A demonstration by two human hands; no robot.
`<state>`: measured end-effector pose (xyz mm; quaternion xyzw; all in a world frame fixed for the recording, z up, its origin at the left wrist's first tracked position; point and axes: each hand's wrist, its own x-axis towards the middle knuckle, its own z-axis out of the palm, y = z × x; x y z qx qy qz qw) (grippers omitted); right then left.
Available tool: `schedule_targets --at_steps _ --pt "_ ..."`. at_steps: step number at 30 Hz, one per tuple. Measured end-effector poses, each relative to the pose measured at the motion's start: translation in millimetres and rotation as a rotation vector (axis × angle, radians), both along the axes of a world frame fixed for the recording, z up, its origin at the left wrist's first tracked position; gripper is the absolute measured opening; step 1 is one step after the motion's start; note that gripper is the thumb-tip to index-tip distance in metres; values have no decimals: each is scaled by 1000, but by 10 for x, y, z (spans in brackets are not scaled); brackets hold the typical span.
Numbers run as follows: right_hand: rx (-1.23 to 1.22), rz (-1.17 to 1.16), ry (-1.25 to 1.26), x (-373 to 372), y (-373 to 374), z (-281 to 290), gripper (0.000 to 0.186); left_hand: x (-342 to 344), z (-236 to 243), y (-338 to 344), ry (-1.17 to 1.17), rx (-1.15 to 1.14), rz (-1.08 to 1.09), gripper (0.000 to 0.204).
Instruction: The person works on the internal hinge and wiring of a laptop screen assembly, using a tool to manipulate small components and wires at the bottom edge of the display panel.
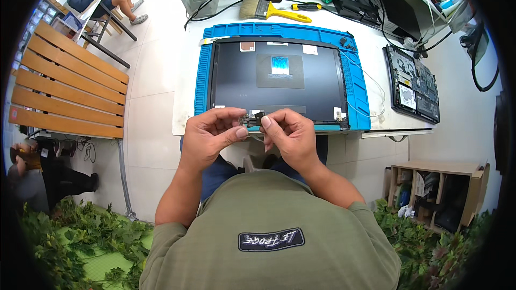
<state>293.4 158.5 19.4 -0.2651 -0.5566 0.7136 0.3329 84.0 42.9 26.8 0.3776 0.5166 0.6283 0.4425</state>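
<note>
Between my two hands is a small dark metal part [251, 120], shaped like a laptop hinge, held up at the near edge of the bench. My left hand [210, 135] pinches its left end between thumb and fingers. On its right end, the thumb and index finger of my right hand [293, 138] are closed. Just beyond my fingers lies a dark laptop lid panel [236, 83], flat, with a shiny sticker in its middle and small labels near its edges. The panel rests on a blue repair mat [357, 94]. My fingers hide part of the panel's near edge.
Behind the mat lie a yellow-handled brush [287, 14] and a screwdriver [306, 6]. To the right sits an opened laptop base [411, 86] with bare internals; a thin white cable [382, 96] runs beside the mat. A slatted wooden bench [70, 86] stands left, and a person sits beyond it.
</note>
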Motion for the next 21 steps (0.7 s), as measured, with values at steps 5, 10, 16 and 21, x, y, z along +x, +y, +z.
schedule_targets --at_steps 5,10,16,21 --pt "-166 70 71 -12 98 -33 29 4 21 36 -71 -6 5 35" --pt "-313 123 143 -3 135 -87 30 -23 -8 53 -115 -26 -17 36" --pt "-234 144 161 21 109 -131 28 -19 -34 63 -122 -39 -30 35" --pt "-28 81 67 -9 55 -56 23 -64 9 42 -116 -31 -19 30"
